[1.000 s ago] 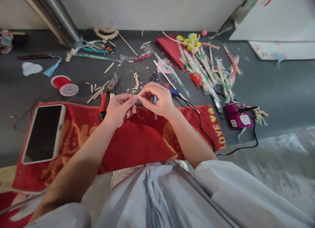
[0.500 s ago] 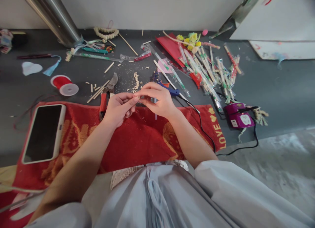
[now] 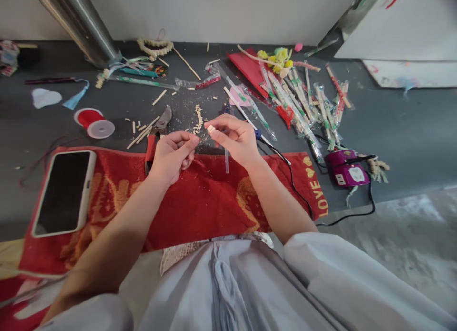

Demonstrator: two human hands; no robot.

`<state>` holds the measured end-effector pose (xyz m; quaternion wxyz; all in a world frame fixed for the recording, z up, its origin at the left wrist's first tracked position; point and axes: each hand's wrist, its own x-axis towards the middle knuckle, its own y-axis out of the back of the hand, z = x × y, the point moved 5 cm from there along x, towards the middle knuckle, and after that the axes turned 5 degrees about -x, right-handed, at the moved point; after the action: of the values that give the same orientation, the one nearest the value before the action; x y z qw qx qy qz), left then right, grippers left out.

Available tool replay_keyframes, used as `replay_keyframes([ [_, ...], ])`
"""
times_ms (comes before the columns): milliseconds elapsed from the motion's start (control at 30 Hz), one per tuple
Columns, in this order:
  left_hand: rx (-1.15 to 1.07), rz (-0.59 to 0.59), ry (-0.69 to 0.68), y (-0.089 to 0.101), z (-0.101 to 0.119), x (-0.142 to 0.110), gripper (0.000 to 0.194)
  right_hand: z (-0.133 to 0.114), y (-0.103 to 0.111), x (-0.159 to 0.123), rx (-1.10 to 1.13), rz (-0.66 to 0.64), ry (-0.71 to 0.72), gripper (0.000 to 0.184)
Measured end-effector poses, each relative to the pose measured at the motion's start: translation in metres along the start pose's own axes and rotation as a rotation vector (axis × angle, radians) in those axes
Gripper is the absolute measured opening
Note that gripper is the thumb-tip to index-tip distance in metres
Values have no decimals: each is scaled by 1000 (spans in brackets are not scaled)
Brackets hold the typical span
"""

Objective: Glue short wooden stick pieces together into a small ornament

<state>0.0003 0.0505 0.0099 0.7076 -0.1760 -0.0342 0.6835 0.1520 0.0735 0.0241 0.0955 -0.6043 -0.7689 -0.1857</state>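
Observation:
Between the thumb and fingers of my right hand is a small block of short pale wooden stick pieces. My left hand is closed in a pinch just left of it, its fingertips apart from the block; whatever it may hold is too small to make out. Behind my right hand lies a blue glue gun, mostly hidden, with a clear glue stick showing below the hand. Pruning shears with red handles lie beyond my left hand. A wavy row of cut stick pieces sits past my fingertips.
A red towel covers the front edge, with a phone on its left. A spool of red thread stands behind it. Wrapped chopsticks pile up at the right, near a purple power adapter and black cord.
My hands have moved apart. The right hand has drawn back rightward with the small wooden block, which now shows at its fingertips; the left hand stays almost in place.

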Motion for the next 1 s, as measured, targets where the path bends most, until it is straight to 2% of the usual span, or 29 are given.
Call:
replay_keyframes([
  [167, 44, 35, 18, 2, -1, 0, 13, 10, 1, 3, 175, 1, -94, 37],
  [300, 25, 22, 43, 1, -4, 0, 14, 11, 1, 4, 169, -12, -87, 38],
  [400, 15, 4, 53, 0, -4, 0, 15, 9, 0, 2, 39, -33, -27, 34],
  [533, 37, -18, 62, -1, -5, -1, 24, -1, -4, -1, -277, -42, 164, 23],
  [633, 54, 13, 93, 0, -7, 0, 27, -9, -8, -4, -427, -48, 324, 14],
  [700, 53, 38, 116, 2, -9, 0, 25, -11, -11, -6, -486, -71, 380, 13],
  [867, 61, 76, 129, 3, -10, 1, 18, -10, -13, -7, -544, -131, 386, 15],
  [933, 65, 87, 112, 4, -9, 1, 15, -10, -8, -5, -565, -136, 356, 17],
  [1000, 55, 105, 94, 5, -8, 2, 13, -9, 4, -1, -628, -87, 291, 19],
])
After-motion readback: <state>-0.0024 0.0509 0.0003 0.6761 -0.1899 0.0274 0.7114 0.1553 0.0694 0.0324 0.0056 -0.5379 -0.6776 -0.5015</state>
